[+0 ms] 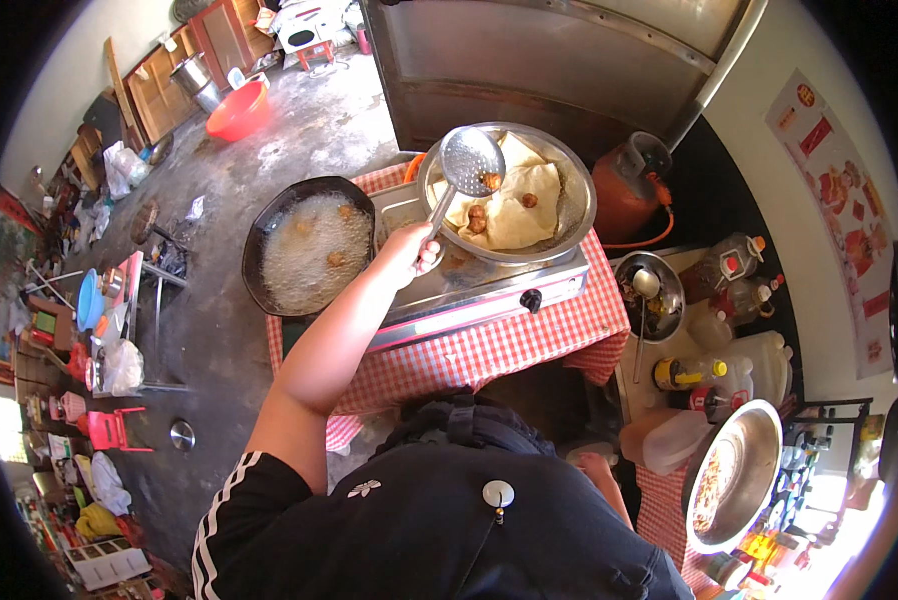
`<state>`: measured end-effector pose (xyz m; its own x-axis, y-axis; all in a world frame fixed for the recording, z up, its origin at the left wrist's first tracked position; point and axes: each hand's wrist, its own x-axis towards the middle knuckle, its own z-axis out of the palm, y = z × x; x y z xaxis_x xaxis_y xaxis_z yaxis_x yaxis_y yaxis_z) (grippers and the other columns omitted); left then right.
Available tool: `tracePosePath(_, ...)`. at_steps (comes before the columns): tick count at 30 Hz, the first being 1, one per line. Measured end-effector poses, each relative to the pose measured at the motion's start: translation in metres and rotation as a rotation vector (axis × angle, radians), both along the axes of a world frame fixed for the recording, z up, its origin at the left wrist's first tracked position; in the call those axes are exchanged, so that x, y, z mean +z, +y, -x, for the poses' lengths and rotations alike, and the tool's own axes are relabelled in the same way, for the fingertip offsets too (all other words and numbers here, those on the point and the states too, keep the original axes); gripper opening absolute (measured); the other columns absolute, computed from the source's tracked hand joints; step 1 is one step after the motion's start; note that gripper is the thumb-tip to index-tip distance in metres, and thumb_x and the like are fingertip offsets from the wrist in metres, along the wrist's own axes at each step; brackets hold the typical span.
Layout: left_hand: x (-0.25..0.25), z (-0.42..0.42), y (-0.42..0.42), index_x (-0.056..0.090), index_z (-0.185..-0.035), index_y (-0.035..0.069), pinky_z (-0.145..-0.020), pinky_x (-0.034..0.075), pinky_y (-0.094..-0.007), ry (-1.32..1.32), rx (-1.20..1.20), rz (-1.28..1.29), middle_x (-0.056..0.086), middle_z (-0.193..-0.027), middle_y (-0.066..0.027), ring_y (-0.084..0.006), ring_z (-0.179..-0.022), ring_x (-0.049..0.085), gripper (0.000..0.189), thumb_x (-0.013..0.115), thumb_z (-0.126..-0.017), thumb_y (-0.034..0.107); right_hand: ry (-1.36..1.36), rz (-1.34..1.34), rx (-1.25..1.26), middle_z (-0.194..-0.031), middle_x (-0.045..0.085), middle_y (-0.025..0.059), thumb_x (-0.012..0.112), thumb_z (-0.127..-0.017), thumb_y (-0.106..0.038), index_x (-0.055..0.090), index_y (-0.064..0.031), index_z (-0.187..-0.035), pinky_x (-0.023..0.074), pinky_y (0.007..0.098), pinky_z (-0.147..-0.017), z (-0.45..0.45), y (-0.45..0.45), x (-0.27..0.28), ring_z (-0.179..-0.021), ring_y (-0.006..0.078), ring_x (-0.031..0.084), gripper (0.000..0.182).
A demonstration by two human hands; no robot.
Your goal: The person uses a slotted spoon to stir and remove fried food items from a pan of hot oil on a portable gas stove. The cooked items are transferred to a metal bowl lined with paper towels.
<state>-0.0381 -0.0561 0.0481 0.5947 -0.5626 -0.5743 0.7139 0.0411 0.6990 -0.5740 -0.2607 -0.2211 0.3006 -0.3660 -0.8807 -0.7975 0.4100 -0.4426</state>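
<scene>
My left hand (410, 259) grips the handle of a perforated metal skimmer (470, 154). The skimmer's bowl is over a steel basin (585, 217) lined with beige sheets (527, 225), and a browned fried ball (491, 181) shows at its edge. A few more fried balls (477, 219) lie on the sheets. Left of the basin, oil (299, 262) bubbles in a black wok (250, 259) with browned pieces (336, 259) floating in it. Low on the right, my right hand (593, 463) is beside a translucent plastic container (580, 450), partly hidden by my body; its grip is unclear.
Under the basin is a steel gas stove (486, 289) on a red checked cloth (449, 367). A gas cylinder (625, 184) with an orange hose stands behind. To the right are a bowl with a ladle (646, 283), bottles (689, 373) and a large steel bowl (749, 480).
</scene>
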Motion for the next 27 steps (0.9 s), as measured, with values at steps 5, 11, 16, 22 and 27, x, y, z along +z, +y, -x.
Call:
tracePosePath(5,-0.025,-0.012,-0.024,0.047,-0.110,0.003,-0.049,0.044,-0.0310,-0.557,-0.252,-0.428,0.054,-0.070,-0.0079,-0.0185,-0.055,0.052,0.029,0.039,-0.090,0.023,-0.103,0.111,0.038,-0.079,0.059,0.0061,0.048,-0.086,-0.014,0.053,-0.0066,-0.111,0.0424,0.0272,-0.045,-0.012,-0.016,0.022,-0.059,0.0120,0.054,0.027)
tracePosePath(11,-0.037,-0.006,-0.006,0.042,-0.119,0.002,-0.068,0.047,-0.0440,-1.220,-0.176,-0.803,0.060,-0.086,-0.0242,-0.0355,-0.074,0.060,0.041,0.044,-0.087,0.028,-0.446,0.331,0.334,-0.088,0.061,0.0051,0.047,-0.087,-0.014,0.052,-0.0046,-0.117,0.0436,0.0219,-0.060,-0.172,0.004,0.164,-0.071,0.0101,0.055,0.032)
tracePosePath(16,0.015,0.047,0.018,0.042,-0.096,0.012,-0.043,0.033,-0.0221,-0.138,0.120,0.297,0.045,-0.061,0.0033,-0.0060,-0.050,0.041,0.023,0.047,-0.090,0.033,-0.838,0.180,0.494,-0.096,0.060,0.0064,0.041,-0.092,-0.014,0.051,-0.0018,-0.116,0.0433,0.0235,-0.071,-0.286,0.078,0.260,-0.080,0.0112,0.056,0.029)
tracePosePath(22,0.013,0.094,0.078,0.040,-0.112,0.004,-0.074,0.045,-0.0276,-0.348,0.261,0.336,0.054,-0.092,-0.0079,-0.0153,-0.088,0.055,0.030,0.046,-0.091,0.026,-0.880,-0.063,0.661,-0.086,0.060,0.0077,0.029,-0.093,-0.046,0.053,-0.0013,-0.100,0.0453,0.0265,-0.062,-0.378,0.157,0.301,-0.076,0.0142,0.056,0.051)
tracePosePath(27,0.012,0.088,0.129,0.041,-0.114,0.004,-0.067,0.044,-0.0259,-0.537,0.023,0.117,0.050,-0.085,-0.0041,-0.0115,-0.077,0.053,0.029,0.042,-0.093,0.024,-0.765,-0.252,0.524,-0.059,0.050,0.0041,0.031,-0.094,-0.040,0.049,-0.0024,-0.094,0.0403,0.0259,-0.042,-0.416,0.212,0.302,-0.046,0.0131,0.047,0.042)
